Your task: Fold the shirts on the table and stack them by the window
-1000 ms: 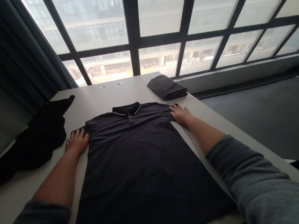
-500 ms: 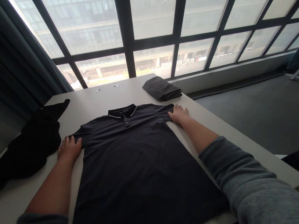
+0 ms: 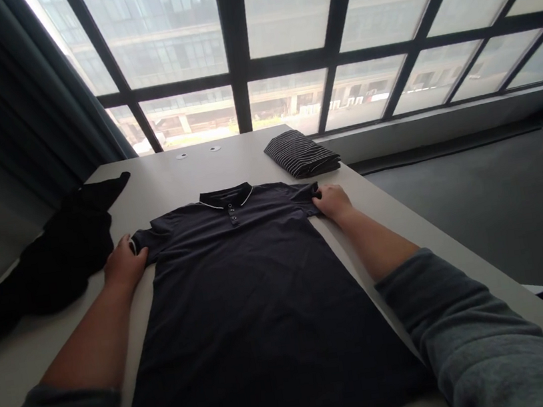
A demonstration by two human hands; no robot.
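A dark polo shirt (image 3: 256, 307) lies spread face up, its collar with a thin white edge toward the window and its button placket at the top. At the left sleeve's end, my left hand (image 3: 127, 261) is closed, pinching the cuff between thumb and fingers. My right hand (image 3: 332, 201) grips the cuff of the other sleeve, fingers curled around the cloth. Both sleeve ends look slightly lifted. The shirt's lower hem runs out of sight at the bottom of the view.
The shirt rests on a white table (image 3: 158, 186). Beyond its right shoulder sits a folded striped garment (image 3: 301, 153). A crumpled black garment (image 3: 66, 252) lies along the left side, near a dark curtain (image 3: 35, 102). Large windows stand behind the table.
Both hands have gone from lying flat on the sleeve ends to gripping the cuffs. The view has shifted slightly.
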